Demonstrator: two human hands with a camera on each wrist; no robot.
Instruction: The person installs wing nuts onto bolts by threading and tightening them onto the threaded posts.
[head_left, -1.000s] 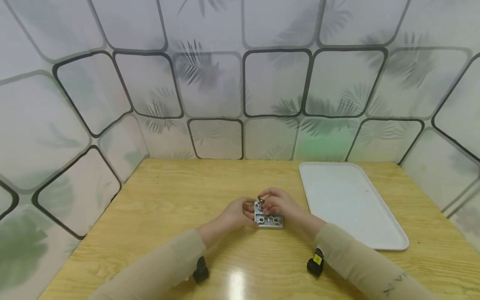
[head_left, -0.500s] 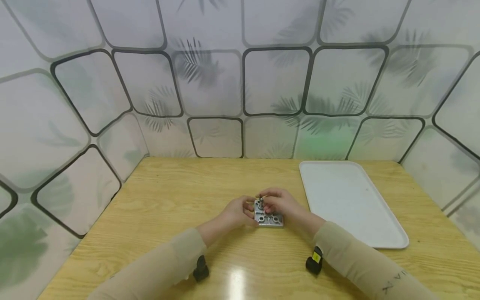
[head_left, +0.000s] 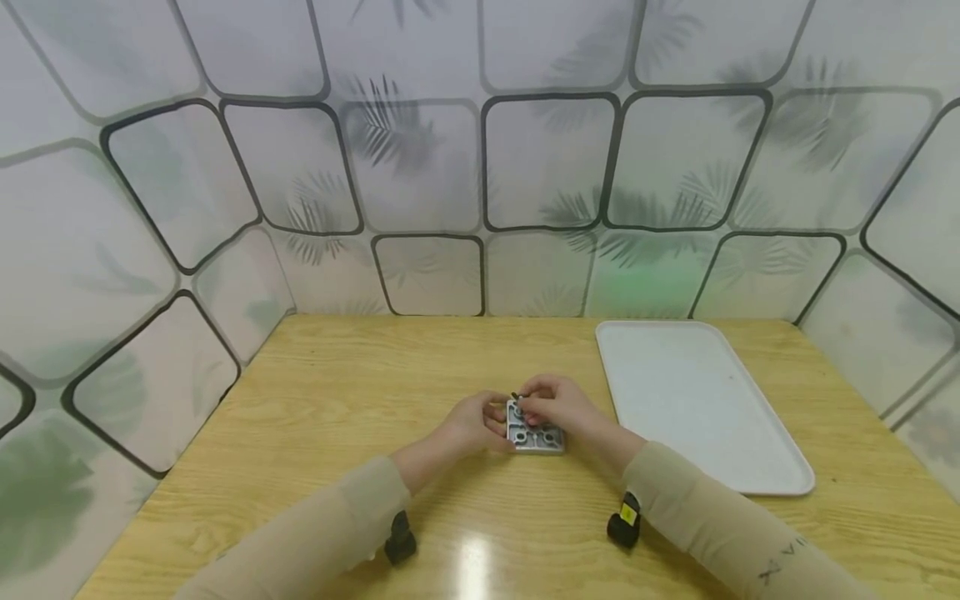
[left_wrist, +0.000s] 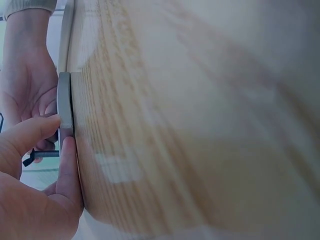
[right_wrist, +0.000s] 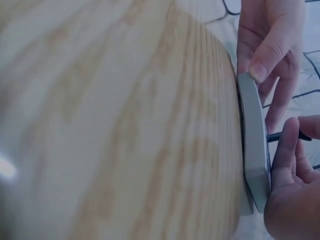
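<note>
A small silver-grey metal plate (head_left: 536, 442) with round raised holes lies on the wooden table. My left hand (head_left: 472, 425) holds the plate at its left side, the thumb and a finger against its edges in the left wrist view. From the plate's far left corner a dark threaded bolt (left_wrist: 46, 154) stands out, with a wider, angled head at its outer end. My right hand (head_left: 558, 404) reaches over the plate and pinches the bolt near its head between thumb and fingers. These fingers cover part of the plate and bolt in the head view.
To the right, a white rectangular tray (head_left: 693, 400) lies on the wooden table (head_left: 375, 367), close to my right forearm. Patterned curtain walls (head_left: 551, 167) surround the table at the back and sides. A black wrist camera (head_left: 624, 525) hangs below each sleeve.
The right fingers have shifted around the bolt, and its head shows at a different angle than half a second ago. The left hand and the plate stay in place.
</note>
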